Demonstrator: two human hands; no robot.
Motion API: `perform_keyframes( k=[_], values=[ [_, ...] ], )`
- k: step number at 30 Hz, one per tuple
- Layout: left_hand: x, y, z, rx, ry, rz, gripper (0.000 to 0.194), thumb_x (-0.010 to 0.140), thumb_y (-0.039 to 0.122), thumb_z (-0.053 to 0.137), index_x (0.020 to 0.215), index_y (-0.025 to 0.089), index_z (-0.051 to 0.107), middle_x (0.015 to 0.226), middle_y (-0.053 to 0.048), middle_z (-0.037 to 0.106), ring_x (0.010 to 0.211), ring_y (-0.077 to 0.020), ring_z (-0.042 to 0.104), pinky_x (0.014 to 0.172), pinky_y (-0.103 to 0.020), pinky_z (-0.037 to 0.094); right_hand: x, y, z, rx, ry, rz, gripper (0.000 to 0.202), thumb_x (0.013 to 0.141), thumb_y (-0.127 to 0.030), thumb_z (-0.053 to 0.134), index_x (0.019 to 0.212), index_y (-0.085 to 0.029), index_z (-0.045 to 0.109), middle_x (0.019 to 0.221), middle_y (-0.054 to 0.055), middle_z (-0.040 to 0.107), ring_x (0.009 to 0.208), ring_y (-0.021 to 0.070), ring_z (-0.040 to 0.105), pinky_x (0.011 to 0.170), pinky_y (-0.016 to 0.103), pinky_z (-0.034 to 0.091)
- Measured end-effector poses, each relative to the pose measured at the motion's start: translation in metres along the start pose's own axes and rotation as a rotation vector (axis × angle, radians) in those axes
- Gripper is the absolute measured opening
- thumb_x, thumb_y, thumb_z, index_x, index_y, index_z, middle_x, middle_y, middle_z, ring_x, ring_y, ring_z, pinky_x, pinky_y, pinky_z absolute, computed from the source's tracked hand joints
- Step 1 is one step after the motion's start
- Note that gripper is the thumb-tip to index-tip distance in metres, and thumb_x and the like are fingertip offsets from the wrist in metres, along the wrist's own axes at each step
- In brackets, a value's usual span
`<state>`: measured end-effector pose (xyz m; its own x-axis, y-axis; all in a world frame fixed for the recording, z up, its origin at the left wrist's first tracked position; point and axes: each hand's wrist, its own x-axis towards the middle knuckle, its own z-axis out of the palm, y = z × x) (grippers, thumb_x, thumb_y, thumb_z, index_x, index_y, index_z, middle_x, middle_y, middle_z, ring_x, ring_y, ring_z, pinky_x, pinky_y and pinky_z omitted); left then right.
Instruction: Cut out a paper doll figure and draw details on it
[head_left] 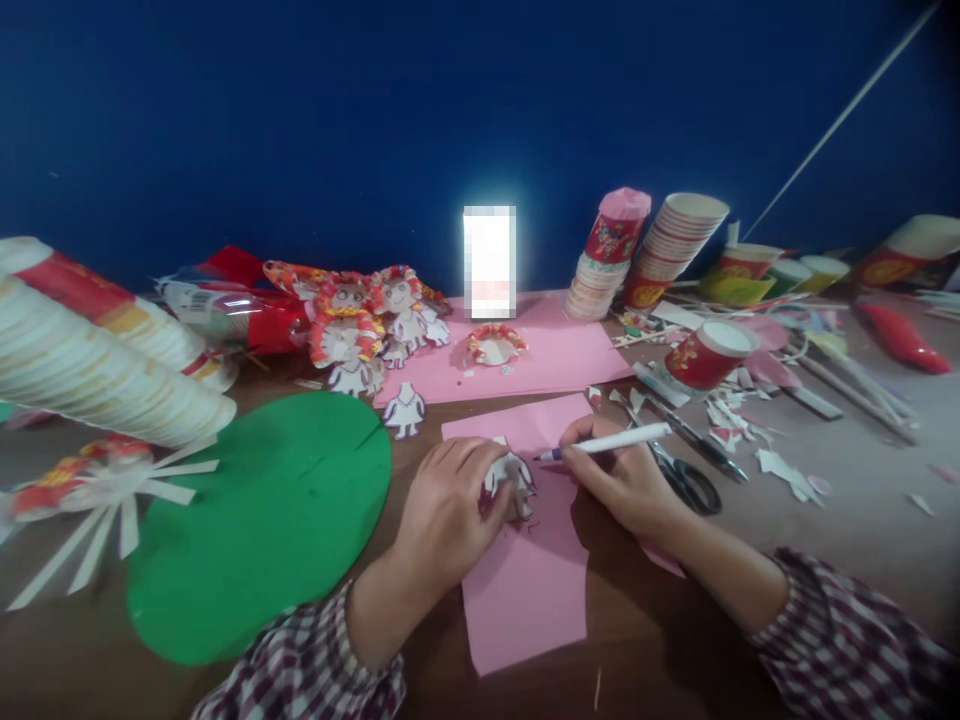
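Observation:
My left hand (457,500) grips a small white paper cutout (511,472) with dark purple outlines, thumb in front and fingers curled behind its left edge. Below both lies a pink paper sheet (525,600) bearing a few short dark marks near the cutout. In my right hand (619,480) is a white marker (626,438), pinched between thumb and fingers, its purple tip pointing left. That tip hovers close to the cutout's right side; whether it touches anything I cannot tell. A similar outlined dress-shaped cutout (405,410) rests on the table just beyond my left hand.
A green paper oval (270,530) spreads at left, beside stacked paper cups (105,340). Scissors (694,485), a pen (709,445), paper scraps (784,470) and a red cup (705,355) lie right. Behind are paper figures (349,310), a bright blurred screen (490,262) and leaning cups (671,250).

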<state>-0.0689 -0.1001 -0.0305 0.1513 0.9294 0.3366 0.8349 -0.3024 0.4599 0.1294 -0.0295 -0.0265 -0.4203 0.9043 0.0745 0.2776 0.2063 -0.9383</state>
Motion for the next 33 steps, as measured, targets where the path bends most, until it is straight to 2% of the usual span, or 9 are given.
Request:
perform_keyframes(
  k=[4, 14, 19, 23, 33],
  values=[
    [-0.001, 0.003, -0.001, 0.051, -0.034, 0.001, 0.012, 0.087, 0.024, 0.051, 0.094, 0.019, 0.06, 0.09, -0.006, 0.063, 0.088, -0.0224, 0.057, 0.079, -0.04, 0.045, -0.002, -0.003, 0.001, -0.036, -0.01, -0.013, 0.012, 0.083, -0.029, 0.056, 0.078, -0.018, 0.055, 0.066, 0.0, 0.054, 0.059, 0.0129, 0.048, 0.055, 0.025, 0.038],
    [-0.001, -0.001, -0.001, 0.09, -0.024, -0.002, 0.016, 0.085, 0.017, 0.051, 0.099, 0.018, 0.06, 0.095, -0.007, 0.064, 0.091, -0.0234, 0.057, 0.081, -0.041, 0.046, -0.001, -0.006, 0.001, 0.027, 0.037, 0.009, 0.011, 0.082, -0.029, 0.058, 0.076, -0.019, 0.056, 0.065, 0.0, 0.053, 0.057, 0.0129, 0.047, 0.052, 0.025, 0.037],
    [0.0, -0.005, 0.0, 0.012, -0.029, -0.001, 0.019, 0.084, 0.012, 0.05, 0.098, 0.018, 0.06, 0.096, -0.006, 0.064, 0.094, -0.0219, 0.057, 0.084, -0.039, 0.046, -0.002, -0.005, 0.001, -0.005, 0.063, -0.027, 0.008, 0.082, -0.025, 0.057, 0.076, -0.019, 0.056, 0.065, 0.0, 0.054, 0.058, 0.0127, 0.048, 0.053, 0.024, 0.038],
    [0.001, -0.006, 0.003, -0.047, -0.031, 0.062, 0.018, 0.084, 0.011, 0.052, 0.097, 0.02, 0.061, 0.098, -0.005, 0.065, 0.097, -0.0207, 0.056, 0.087, -0.039, 0.044, -0.003, -0.003, 0.001, -0.007, 0.039, -0.029, 0.008, 0.083, -0.024, 0.056, 0.077, -0.019, 0.056, 0.067, 0.0, 0.054, 0.06, 0.0127, 0.048, 0.054, 0.024, 0.039],
    [0.002, -0.006, 0.005, -0.012, -0.144, 0.012, 0.022, 0.078, 0.009, 0.056, 0.096, 0.02, 0.062, 0.101, -0.005, 0.064, 0.099, -0.0222, 0.055, 0.087, -0.04, 0.045, -0.005, -0.002, 0.004, -0.06, -0.093, -0.078, 0.006, 0.084, -0.02, 0.054, 0.078, -0.019, 0.054, 0.065, -0.002, 0.052, 0.056, 0.0106, 0.047, 0.051, 0.022, 0.037]
  ],
)
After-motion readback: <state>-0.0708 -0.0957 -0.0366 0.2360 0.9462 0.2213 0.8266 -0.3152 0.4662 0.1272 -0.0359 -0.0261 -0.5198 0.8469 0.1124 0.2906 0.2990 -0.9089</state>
